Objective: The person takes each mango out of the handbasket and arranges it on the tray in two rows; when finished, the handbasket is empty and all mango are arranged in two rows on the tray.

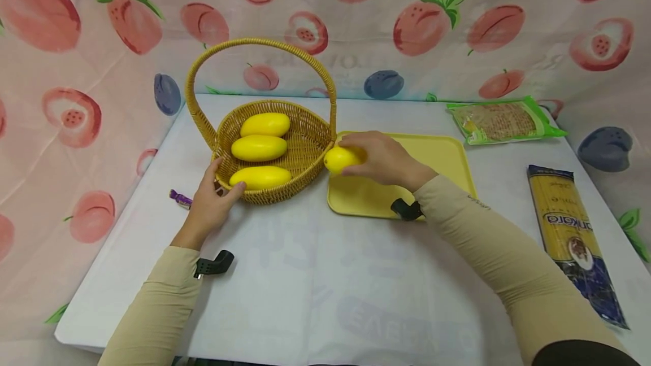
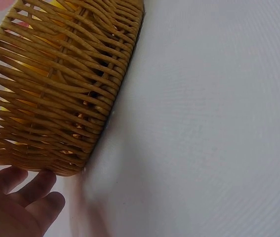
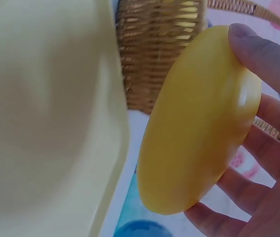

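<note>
A wicker basket (image 1: 277,194) with a tall arched handle stands left of the middle. Three smooth, oblong yellow mangoes (image 1: 259,148) lie in it, side by side. My left hand (image 1: 211,208) grips the basket's near left side, thumb over the rim and fingers against the outer weave (image 2: 56,98). Another yellow mango (image 3: 199,118) is in my right hand (image 1: 383,160), thumb on one side and fingers curled round the other. This mango is at the basket's right rim, over the left edge of a yellow tray (image 1: 442,157).
A purple-wrapped candy (image 1: 180,198) lies left of the basket. At the back right is a clear bag with green edges (image 1: 508,121). Nearer on the right lies a yellow and blue packet (image 1: 574,230). A fruit-print cloth (image 1: 351,33) hangs behind the white table (image 1: 315,298).
</note>
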The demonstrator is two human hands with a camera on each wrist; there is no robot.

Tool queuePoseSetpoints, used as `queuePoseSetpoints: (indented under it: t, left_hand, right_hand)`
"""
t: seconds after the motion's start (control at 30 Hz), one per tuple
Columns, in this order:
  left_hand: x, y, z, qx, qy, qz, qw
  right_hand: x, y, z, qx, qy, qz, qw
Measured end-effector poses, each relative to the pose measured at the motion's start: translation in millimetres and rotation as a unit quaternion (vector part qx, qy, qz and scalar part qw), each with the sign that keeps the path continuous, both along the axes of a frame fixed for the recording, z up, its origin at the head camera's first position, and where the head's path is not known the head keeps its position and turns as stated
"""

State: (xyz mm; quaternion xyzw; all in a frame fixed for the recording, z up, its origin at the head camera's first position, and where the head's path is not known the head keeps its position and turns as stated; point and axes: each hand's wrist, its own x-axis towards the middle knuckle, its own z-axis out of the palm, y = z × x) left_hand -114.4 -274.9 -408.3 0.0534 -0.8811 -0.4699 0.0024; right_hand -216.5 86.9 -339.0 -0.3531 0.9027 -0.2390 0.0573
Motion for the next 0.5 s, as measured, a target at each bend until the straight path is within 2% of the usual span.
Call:
queuePoseSetpoints:
  t: [0.5]
  left_hand:
    - [0.1,-0.3,-1.8,-0.007,0.006,-0.001,1.0]
  right_hand:
    - [-25.7,20,-16.7,-0.001,-0.044,-0.062,0.9971]
